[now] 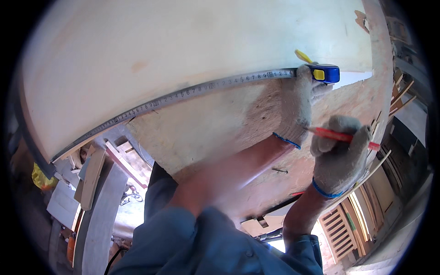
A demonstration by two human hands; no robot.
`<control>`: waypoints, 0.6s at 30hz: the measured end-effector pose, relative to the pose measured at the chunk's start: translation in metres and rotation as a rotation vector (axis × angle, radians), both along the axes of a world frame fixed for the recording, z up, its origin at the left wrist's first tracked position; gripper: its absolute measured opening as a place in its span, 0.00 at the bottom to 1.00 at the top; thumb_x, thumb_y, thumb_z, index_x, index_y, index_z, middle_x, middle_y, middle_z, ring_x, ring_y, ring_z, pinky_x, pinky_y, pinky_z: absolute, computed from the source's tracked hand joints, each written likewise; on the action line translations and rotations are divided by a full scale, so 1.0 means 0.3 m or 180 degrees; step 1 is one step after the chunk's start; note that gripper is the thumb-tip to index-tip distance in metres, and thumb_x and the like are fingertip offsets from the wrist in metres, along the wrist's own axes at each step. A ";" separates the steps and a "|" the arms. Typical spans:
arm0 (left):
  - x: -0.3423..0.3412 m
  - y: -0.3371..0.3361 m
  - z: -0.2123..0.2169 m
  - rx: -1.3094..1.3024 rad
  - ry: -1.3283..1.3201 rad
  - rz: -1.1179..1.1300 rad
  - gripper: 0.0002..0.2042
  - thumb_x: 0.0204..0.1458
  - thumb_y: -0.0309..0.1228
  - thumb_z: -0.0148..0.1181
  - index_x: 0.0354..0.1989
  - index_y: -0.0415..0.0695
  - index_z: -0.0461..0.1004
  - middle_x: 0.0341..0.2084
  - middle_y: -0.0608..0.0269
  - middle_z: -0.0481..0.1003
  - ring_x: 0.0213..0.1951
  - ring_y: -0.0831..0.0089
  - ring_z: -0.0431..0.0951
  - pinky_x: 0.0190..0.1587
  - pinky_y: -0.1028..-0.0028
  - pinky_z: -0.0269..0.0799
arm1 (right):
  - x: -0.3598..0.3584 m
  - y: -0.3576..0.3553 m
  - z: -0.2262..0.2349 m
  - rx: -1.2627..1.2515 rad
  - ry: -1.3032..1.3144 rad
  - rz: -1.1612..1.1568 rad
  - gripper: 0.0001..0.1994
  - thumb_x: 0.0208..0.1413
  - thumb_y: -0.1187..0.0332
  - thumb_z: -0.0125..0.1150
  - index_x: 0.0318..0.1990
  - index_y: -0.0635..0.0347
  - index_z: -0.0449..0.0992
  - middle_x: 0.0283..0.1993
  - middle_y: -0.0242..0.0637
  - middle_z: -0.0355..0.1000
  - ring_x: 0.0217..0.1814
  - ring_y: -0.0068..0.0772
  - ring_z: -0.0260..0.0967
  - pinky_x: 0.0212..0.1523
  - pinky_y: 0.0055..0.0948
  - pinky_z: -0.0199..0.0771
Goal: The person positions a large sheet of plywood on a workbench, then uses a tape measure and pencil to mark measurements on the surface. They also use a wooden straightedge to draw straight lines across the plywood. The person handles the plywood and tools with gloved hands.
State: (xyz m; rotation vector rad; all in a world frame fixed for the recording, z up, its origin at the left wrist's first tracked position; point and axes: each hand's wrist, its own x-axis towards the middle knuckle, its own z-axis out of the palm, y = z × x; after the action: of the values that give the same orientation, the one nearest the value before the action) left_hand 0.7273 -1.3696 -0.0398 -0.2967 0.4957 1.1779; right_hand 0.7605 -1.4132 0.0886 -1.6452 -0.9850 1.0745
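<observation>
Head view: a tape measure [326, 73] is held by the left hand [297, 101], its blocky blue case with a yellow button [319, 74] sitting just to the right of that hand. The thumb is pressed near the mouth of the case and the fingers are curled partly beneath; the rest of this grip is hidden and cannot be told. Leftward from the hand, the thin grey metal blade [183, 95], marked with dark figures, is stretched along the edge of a broad, smooth, pale panel [160, 46]. Nearer the body, below the case, a slim red pencil [332, 133] is pinched between the thumb and fingers of the right hand [341, 153], its tip pointed left toward the left wrist. Both hands are covered by off-white, coarse-textured fabric gloves [339, 176] edged with blue cuffs [326, 192]. Beneath the arms, a rough, patchy brown tabletop [256, 192] is seen, a thin dark nail [280, 171] lying on it.
</observation>
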 end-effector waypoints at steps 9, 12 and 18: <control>0.205 -0.009 -0.130 0.0332 -0.0303 0.0008 0.23 0.69 0.47 0.46 0.60 0.41 0.65 0.56 0.52 0.72 0.59 0.59 0.72 0.63 0.64 0.69 | -0.164 0.224 -0.076 -0.0087 -0.0283 0.0401 0.15 0.67 0.62 0.58 0.46 0.69 0.80 0.33 0.41 0.79 0.31 0.27 0.77 0.25 0.23 0.72; 0.176 -0.002 -0.120 0.0265 -0.0236 0.0128 0.22 0.69 0.47 0.46 0.60 0.41 0.66 0.55 0.53 0.72 0.58 0.59 0.72 0.63 0.64 0.69 | -0.180 0.241 -0.099 -0.0133 -0.0038 0.0885 0.13 0.65 0.64 0.62 0.46 0.68 0.81 0.34 0.40 0.79 0.32 0.26 0.78 0.26 0.21 0.72; 0.148 0.000 -0.114 0.0128 -0.0211 0.0134 0.22 0.69 0.47 0.47 0.59 0.41 0.66 0.54 0.53 0.72 0.57 0.60 0.73 0.62 0.64 0.70 | -0.199 0.288 -0.128 -0.0591 -0.0209 0.1453 0.12 0.61 0.64 0.67 0.42 0.66 0.83 0.31 0.36 0.80 0.30 0.22 0.77 0.25 0.19 0.71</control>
State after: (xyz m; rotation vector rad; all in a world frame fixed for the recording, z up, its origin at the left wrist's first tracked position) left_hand 0.7718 -1.3695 -0.0742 -0.3120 0.4091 1.2135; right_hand 0.7008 -1.3266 0.0503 -1.6511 -1.3820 1.4560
